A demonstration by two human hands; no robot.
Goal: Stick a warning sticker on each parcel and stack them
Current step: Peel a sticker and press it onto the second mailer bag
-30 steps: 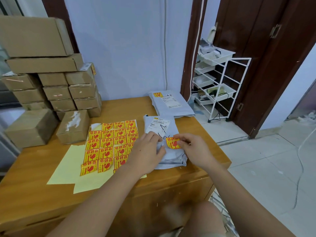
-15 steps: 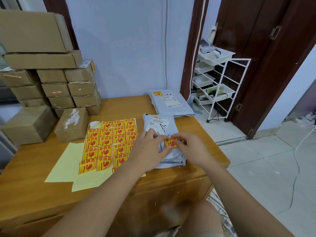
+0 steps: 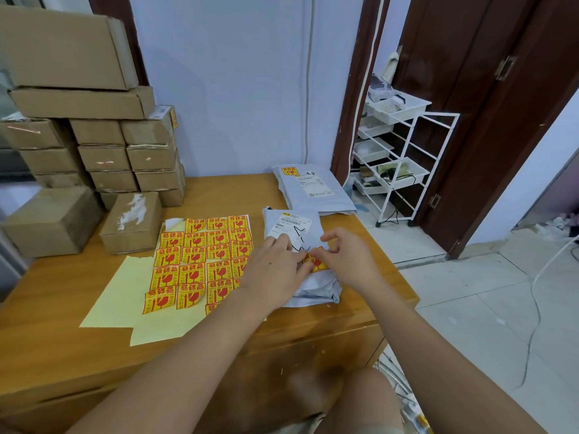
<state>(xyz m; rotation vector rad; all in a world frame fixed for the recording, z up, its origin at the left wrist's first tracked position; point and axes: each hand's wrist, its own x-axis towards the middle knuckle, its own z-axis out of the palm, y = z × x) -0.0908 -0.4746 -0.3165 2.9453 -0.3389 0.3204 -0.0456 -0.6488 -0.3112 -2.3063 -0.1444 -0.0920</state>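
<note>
The warning sticker [image 3: 316, 264] lay on the grey parcel [image 3: 316, 286], directly under the fingertips of both hands. The left hand [image 3: 275, 267] pressed its edge with fingers together; the right hand [image 3: 347, 258] pinched its upper corner. Risk: the soft bag could shift beneath the fingers, leaving creases or a lifted corner. Most of the sticker was covered; its adhesion could not be judged.

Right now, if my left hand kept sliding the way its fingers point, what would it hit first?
Your left hand points right across the grey parcel, so its fingertips meet the warning sticker first, then probably your right hand just beyond.
</note>
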